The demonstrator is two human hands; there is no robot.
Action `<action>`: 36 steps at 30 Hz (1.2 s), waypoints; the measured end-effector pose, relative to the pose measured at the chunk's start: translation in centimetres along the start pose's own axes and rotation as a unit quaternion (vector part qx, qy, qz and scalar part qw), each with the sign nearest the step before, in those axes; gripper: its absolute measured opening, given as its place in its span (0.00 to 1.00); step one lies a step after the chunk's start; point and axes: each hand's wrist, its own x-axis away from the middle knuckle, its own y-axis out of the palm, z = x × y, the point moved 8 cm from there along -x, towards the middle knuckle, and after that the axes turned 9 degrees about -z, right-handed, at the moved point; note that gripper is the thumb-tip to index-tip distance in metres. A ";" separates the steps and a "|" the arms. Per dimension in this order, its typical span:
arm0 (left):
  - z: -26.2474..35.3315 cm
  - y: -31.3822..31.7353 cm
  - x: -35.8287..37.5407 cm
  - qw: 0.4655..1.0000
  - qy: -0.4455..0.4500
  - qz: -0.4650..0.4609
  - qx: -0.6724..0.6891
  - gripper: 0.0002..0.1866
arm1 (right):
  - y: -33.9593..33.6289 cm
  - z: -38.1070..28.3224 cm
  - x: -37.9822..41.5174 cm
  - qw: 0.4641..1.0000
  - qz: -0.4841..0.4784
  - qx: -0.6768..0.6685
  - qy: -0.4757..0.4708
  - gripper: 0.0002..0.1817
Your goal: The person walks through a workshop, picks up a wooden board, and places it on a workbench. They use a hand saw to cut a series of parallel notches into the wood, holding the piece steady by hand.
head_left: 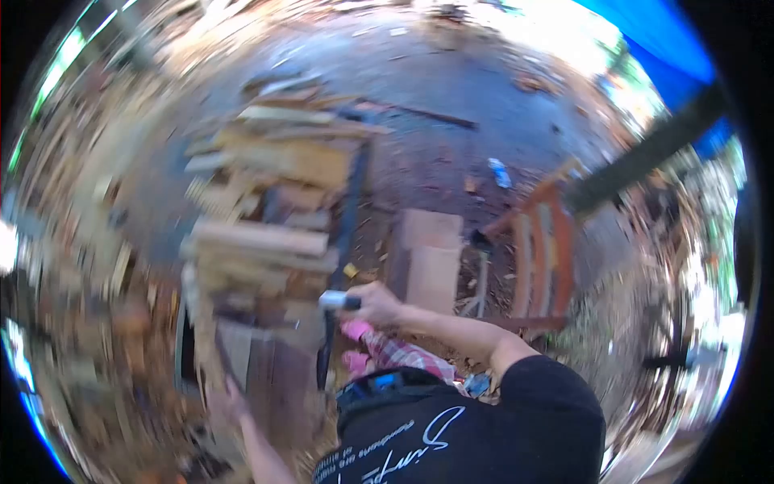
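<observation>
My right hand (377, 305) is closed around a short tool (332, 300) with a pale grey end and a black part; blur hides its exact kind. It is over the near edge of a low workbench (282, 387). Lower left, my left hand (228, 402) grips the near end of a long, rough wooden strip (205, 335), its fingers smeared by motion. Between the hands lies the brown bench top, with a grey flat patch (234, 351) beside the strip.
Stacked boards (266, 238) cover the far part of the bench. To the right are a cardboard-coloured panel (434, 266), a slatted wooden chair (542, 258) and a dark post (645, 153). A blue-and-white item (500, 173) lies on the ground. Wood scraps are scattered around.
</observation>
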 end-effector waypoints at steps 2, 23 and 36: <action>-1.6 0.4 -0.6 0.995 -0.029 0.001 -0.093 0.32 | 0.3 0.2 -0.1 0.999 -0.013 -0.007 0.040 0.15; -7.0 2.5 -3.0 0.995 -0.078 0.005 -0.060 0.29 | 11.1 -1.3 -2.1 0.976 -0.201 -0.025 0.074 0.13; -5.4 2.7 -6.3 0.938 -0.329 -0.049 -0.099 0.25 | 13.5 0.1 -1.9 0.979 -0.192 0.052 0.048 0.23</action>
